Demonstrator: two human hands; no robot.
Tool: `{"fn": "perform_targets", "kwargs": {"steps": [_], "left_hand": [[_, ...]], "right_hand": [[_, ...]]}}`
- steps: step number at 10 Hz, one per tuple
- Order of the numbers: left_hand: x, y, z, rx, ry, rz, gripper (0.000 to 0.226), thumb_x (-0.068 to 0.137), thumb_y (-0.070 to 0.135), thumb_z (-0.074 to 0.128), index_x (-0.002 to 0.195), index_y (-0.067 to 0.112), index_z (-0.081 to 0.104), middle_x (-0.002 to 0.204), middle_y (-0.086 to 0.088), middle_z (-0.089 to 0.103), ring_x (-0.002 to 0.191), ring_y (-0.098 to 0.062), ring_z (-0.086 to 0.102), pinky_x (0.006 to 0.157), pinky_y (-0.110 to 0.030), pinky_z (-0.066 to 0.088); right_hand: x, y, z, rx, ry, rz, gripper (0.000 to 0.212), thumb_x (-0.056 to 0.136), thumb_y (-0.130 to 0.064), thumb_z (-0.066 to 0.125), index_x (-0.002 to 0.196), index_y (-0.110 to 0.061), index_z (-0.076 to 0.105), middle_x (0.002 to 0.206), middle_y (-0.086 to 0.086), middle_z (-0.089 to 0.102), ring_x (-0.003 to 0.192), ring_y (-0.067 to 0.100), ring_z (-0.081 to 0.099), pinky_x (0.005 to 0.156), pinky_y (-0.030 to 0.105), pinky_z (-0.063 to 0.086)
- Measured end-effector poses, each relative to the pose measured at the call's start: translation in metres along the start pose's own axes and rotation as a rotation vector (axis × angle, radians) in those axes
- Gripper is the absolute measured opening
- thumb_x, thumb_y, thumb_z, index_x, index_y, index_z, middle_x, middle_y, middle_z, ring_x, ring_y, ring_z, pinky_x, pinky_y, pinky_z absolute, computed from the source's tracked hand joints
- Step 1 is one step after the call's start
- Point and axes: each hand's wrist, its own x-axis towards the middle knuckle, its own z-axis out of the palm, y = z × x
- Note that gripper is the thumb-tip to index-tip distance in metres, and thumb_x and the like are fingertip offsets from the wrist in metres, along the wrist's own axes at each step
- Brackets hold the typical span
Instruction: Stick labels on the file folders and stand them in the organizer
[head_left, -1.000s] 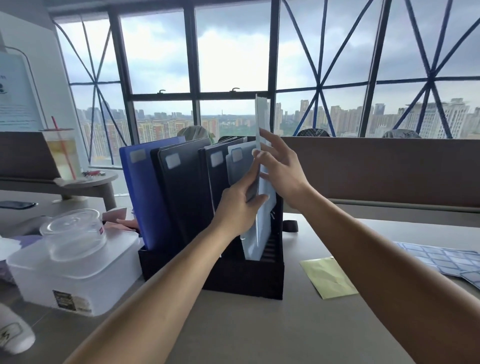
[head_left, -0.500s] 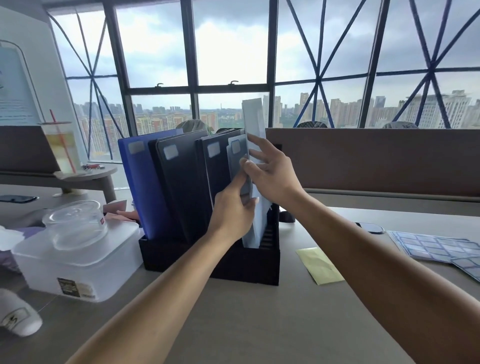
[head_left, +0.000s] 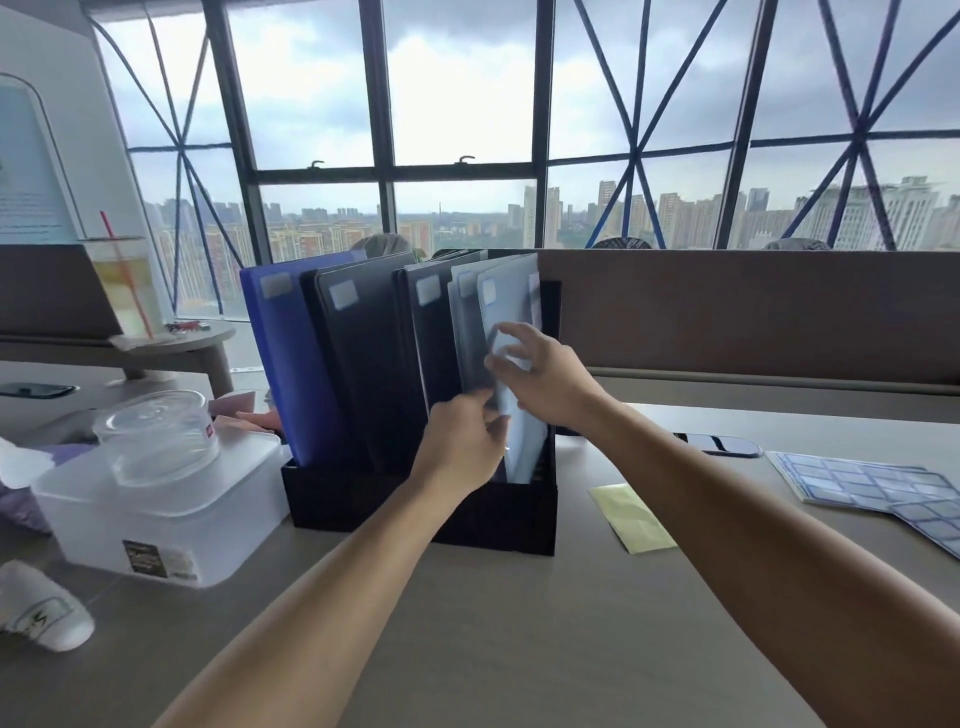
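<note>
Evidently light and floppy: pale folder (head_left: 522, 444) at organizer's (head_left: 498, 514) 3 o'clock end. On it, right hand (head_left: 550, 379) fingers lie released; left hand (head_left: 457, 452) grip indeterminate. Support mid-edge.

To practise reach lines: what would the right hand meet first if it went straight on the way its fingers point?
The pale folder at the right end of the organizer; the right hand seems to touch it, but depth is unclear.
</note>
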Motion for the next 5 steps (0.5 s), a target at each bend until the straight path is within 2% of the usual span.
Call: {"fn": "perform_targets", "kwargs": {"steps": [1, 2, 3, 4, 5], "left_hand": [[-0.005, 0.003, -0.01, -0.021, 0.031, -0.019, 0.032, 0.094, 0.027, 0.063, 0.123, 0.014, 0.063, 0.101, 0.004, 0.073, 0.095, -0.007, 0.067, 0.077, -0.014, 0.046], [-0.013, 0.001, -0.016, -0.037, 0.056, -0.041, 0.027, 0.092, 0.033, 0.065, 0.114, 0.017, 0.067, 0.092, 0.009, 0.068, 0.085, -0.005, 0.067, 0.075, -0.018, 0.053], [-0.024, 0.003, -0.015, -0.062, 0.056, -0.04, 0.023, 0.093, 0.037, 0.061, 0.106, 0.021, 0.069, 0.09, 0.012, 0.069, 0.082, -0.002, 0.067, 0.075, -0.025, 0.057], [-0.039, 0.014, 0.003, -0.131, 0.002, 0.046, 0.021, 0.095, 0.036, 0.057, 0.101, 0.02, 0.068, 0.089, 0.013, 0.071, 0.081, 0.001, 0.066, 0.073, -0.019, 0.055], [-0.053, 0.026, 0.04, -0.146, -0.167, 0.115, 0.021, 0.096, 0.038, 0.056, 0.101, 0.021, 0.068, 0.087, 0.012, 0.07, 0.078, 0.0, 0.065, 0.068, -0.015, 0.052]], "right_hand": [[-0.001, 0.003, 0.0, -0.036, -0.024, -0.024, 0.052, 0.094, -0.047, 0.057, 0.143, -0.036, 0.045, 0.138, 0.003, 0.059, 0.12, 0.02, 0.06, 0.088, 0.034, 0.053], [-0.008, 0.012, -0.006, -0.035, -0.064, -0.041, 0.043, 0.099, -0.039, 0.052, 0.14, -0.028, 0.048, 0.13, 0.001, 0.063, 0.105, 0.021, 0.067, 0.073, 0.028, 0.048], [-0.026, 0.027, -0.022, -0.008, -0.046, 0.005, 0.029, 0.1, -0.031, 0.052, 0.126, -0.021, 0.06, 0.109, 0.0, 0.068, 0.086, 0.02, 0.072, 0.071, 0.031, 0.053], [-0.057, 0.051, -0.049, -0.009, -0.015, 0.042, 0.014, 0.098, -0.027, 0.056, 0.094, -0.024, 0.069, 0.089, -0.001, 0.073, 0.076, 0.016, 0.072, 0.071, 0.036, 0.055], [-0.093, 0.079, -0.065, 0.069, 0.073, 0.128, 0.024, 0.098, -0.021, 0.058, 0.082, -0.009, 0.07, 0.075, 0.004, 0.072, 0.065, 0.017, 0.068, 0.065, 0.038, 0.055]]}}
